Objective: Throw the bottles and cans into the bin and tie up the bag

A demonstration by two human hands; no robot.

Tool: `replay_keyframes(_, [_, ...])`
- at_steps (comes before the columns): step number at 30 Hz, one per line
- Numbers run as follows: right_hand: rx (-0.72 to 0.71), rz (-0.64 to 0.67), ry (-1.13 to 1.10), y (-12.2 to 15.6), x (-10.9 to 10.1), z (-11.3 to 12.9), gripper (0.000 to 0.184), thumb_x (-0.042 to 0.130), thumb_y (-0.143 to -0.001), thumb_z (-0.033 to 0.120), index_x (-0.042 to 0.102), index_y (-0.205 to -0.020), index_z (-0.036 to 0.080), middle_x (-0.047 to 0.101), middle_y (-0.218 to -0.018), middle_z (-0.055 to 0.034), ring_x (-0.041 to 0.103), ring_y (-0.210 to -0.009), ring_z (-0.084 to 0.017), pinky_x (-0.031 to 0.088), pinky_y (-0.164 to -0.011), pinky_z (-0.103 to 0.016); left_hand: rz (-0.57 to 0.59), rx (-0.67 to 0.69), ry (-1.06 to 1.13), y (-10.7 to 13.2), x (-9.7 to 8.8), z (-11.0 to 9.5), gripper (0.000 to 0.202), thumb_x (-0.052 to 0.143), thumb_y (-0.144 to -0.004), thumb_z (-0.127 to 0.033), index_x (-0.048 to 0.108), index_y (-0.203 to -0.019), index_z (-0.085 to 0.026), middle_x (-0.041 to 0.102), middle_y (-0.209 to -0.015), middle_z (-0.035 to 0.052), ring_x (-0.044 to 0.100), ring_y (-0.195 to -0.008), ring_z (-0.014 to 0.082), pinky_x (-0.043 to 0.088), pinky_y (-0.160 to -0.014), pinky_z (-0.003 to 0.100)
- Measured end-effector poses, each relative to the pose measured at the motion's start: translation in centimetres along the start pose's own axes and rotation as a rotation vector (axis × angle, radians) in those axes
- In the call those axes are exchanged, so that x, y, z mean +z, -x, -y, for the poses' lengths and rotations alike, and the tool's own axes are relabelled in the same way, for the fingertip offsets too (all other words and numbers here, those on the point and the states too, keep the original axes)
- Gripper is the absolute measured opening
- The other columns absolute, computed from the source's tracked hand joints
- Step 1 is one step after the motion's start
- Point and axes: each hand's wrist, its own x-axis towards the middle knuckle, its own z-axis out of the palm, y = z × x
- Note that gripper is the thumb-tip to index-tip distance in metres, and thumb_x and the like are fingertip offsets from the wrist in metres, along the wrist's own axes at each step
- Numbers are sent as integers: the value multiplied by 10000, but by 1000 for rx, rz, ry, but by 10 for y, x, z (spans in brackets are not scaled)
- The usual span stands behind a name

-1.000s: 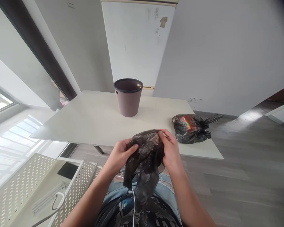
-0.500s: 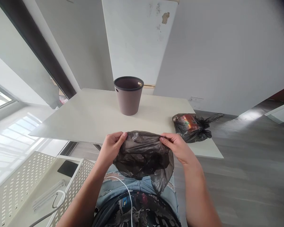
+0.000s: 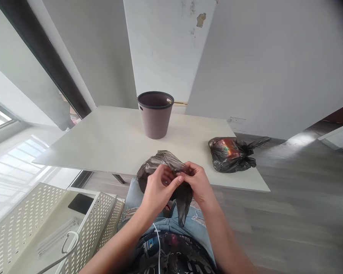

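A thin black plastic bag (image 3: 153,163) hangs in front of me at the table's near edge, partly over my lap. My left hand (image 3: 161,186) grips it with curled fingers and an outstretched thumb. Close beside, my right hand (image 3: 194,179) pinches the bag's gathered edge, its fingertips nearly meeting my left thumb. One loose end of the bag droops below the hands. Farther back on the white table (image 3: 103,140) stands an upright mauve trash can (image 3: 156,121) with a dark rim and handle holes.
A knotted black bag (image 3: 230,154) with something red and orange inside lies at the table's right. At lower left is a cream perforated-sided cart (image 3: 85,224) holding a dark flat object (image 3: 80,203). A white cable (image 3: 157,238) runs down my front.
My hands have come together from the bag's two sides, so its stretched edge is now bunched between them. The trash can and the knotted bag have stayed put.
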Motion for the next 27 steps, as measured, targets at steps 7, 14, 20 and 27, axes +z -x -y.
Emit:
replay_keyframes(7, [-18, -14, 33, 1, -16, 6, 434, 962, -679, 450, 611, -803, 226, 591, -776, 33, 545, -719, -143, 467, -688, -261, -53, -71, 242, -11, -24, 19, 255, 793, -940, -403, 711, -946, -162, 713, -856, 38, 660, -794, 162, 503, -720, 227])
replay_keyframes(14, [-197, -147, 833, 2, -89, 29, 121, 660, -792, 256, 749, -866, 221, 599, -782, -4, 568, -726, -178, 452, -738, -317, 109, -376, 689, -27, -105, 5, 395, 884, -846, -359, 661, -1133, -205, 642, -842, -1, 572, -633, 111, 443, -558, 179])
replay_keyframes(20, [-178, -105, 964, 18, -123, 48, 250, 647, -888, 359, 820, -1030, 246, 726, -970, -62, 669, -838, -229, 513, -748, -354, 108, 5, 183, -30, -129, 7, 105, 765, -969, -273, 750, -923, -179, 592, -839, 15, 518, -754, 122, 395, -663, 215])
replay_keyframes(27, [-597, 37, 1003, 57, -27, 53, 346, 528, -994, 131, 815, -1073, 307, 769, -1215, -45, 736, -1122, -227, 608, -949, -367, 156, 278, 129, -2, -61, -35, 162, 656, -1005, -185, 809, -1028, -233, 612, -970, 45, 590, -877, 161, 486, -795, 297])
